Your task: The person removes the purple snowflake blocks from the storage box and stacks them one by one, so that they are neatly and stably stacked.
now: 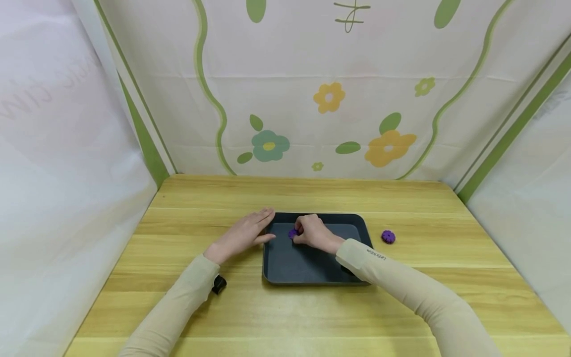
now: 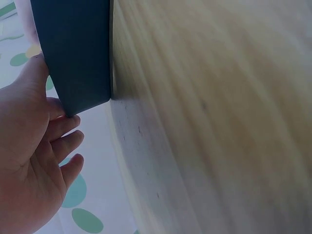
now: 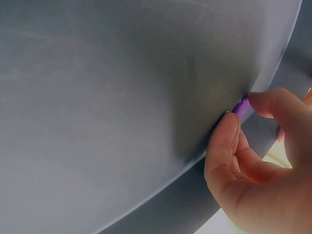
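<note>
A dark grey rectangular tray (image 1: 308, 267) lies on the wooden table. Over its far left part, my right hand (image 1: 314, 233) pinches a small purple notched disc (image 1: 292, 233) between thumb and fingers. In the right wrist view the purple disc (image 3: 241, 107) shows edge-on between the fingertips, close to the tray floor (image 3: 97, 122). My left hand (image 1: 246, 232) touches the tray's left rim near the far corner, its fingers fairly straight. In the left wrist view the left hand (image 2: 36, 141) rests against the tray's outer wall (image 2: 75, 53). Whether the purple disc touches the tray I cannot tell.
Another purple notched disc (image 1: 388, 237) lies on the table (image 1: 428, 287) just right of the tray. A black device (image 1: 219, 284) sits at the left wrist. White printed cloth walls (image 1: 285, 99) stand behind the table and on both sides.
</note>
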Demonstrator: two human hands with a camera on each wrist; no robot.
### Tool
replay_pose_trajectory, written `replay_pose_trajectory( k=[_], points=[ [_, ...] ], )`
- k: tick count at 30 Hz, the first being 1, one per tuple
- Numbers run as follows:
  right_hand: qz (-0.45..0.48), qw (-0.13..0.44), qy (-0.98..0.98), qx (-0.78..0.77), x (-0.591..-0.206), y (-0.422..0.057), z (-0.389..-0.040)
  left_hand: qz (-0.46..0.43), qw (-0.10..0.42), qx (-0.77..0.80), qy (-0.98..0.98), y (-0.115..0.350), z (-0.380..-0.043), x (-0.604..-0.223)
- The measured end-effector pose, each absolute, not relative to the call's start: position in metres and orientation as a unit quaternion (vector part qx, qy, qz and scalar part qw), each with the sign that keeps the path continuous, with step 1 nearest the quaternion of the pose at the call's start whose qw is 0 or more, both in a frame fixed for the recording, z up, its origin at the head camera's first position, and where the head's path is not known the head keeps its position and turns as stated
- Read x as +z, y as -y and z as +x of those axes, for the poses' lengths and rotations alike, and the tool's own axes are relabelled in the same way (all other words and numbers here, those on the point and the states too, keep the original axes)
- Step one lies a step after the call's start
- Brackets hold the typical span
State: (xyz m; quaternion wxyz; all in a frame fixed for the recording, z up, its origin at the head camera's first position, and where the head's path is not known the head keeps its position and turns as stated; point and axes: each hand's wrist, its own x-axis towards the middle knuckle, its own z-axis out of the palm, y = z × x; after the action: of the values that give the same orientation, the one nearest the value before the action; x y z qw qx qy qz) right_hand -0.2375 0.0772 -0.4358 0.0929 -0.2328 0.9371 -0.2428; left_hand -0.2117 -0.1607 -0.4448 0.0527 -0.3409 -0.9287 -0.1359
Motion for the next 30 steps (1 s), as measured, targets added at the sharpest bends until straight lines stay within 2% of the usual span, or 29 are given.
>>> replay_pose_trajectory(
  k=[30],
  points=[
    [-0.289, 0.081, -0.916, -0.267, -0.4398, -0.0864, -0.2437, -0.336, 0.042, -0.133, 0.931, 0.1618, -0.2138, -0.4475]
  ],
)
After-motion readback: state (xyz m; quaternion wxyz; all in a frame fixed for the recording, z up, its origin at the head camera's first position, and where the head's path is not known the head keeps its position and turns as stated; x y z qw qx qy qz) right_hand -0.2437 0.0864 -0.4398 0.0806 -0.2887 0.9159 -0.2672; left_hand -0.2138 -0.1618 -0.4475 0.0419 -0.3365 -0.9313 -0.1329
